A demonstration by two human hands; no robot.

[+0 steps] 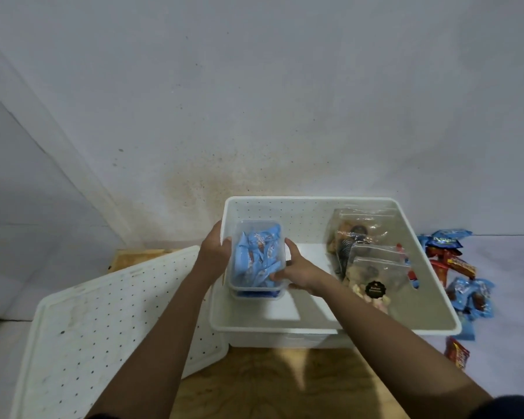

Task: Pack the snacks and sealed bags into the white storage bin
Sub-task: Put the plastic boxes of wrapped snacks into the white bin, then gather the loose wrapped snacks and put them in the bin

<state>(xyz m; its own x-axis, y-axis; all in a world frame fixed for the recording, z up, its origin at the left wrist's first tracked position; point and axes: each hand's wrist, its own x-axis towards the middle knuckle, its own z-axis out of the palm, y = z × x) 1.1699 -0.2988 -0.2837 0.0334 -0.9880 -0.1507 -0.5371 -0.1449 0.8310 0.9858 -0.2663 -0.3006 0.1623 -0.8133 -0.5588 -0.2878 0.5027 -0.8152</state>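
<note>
**Clear tub of blue snacks held in the bin's left side**

A clear plastic tub (256,258), packed with blue-wrapped snack packets, is inside the white storage bin (315,201), against its left wall. It sits on top of a second clear tub (256,295), of which only the near edge shows, with more blue wrappers inside.

Both hands grasp the upper tub. The left hand (215,249) clasps its left side, at the bin's left rim, with the thumb against the tub's wall. The right hand (300,270) holds the right side, thumb raised along the wall and fingers curled round the near right corner.

On the right side of the bin is a group of clear sealed bags (375,267), set one behind another and overlapping. The nearest carries a round black label and holds pale pieces; the one at the back holds brown snacks. The bin's floor shows bare between the tubs and the bags.

Outside the bin, just beside its right wall, loose snack packets (463,267) in blue and red wrappers lie scattered on a pale surface. To the left, the bin's white dotted lid (103,322) lies tilted, its corner touching the bin's near left corner. The bin stands on a wooden surface (270,379), and behind it rises a stained white wall (285,101).
</note>
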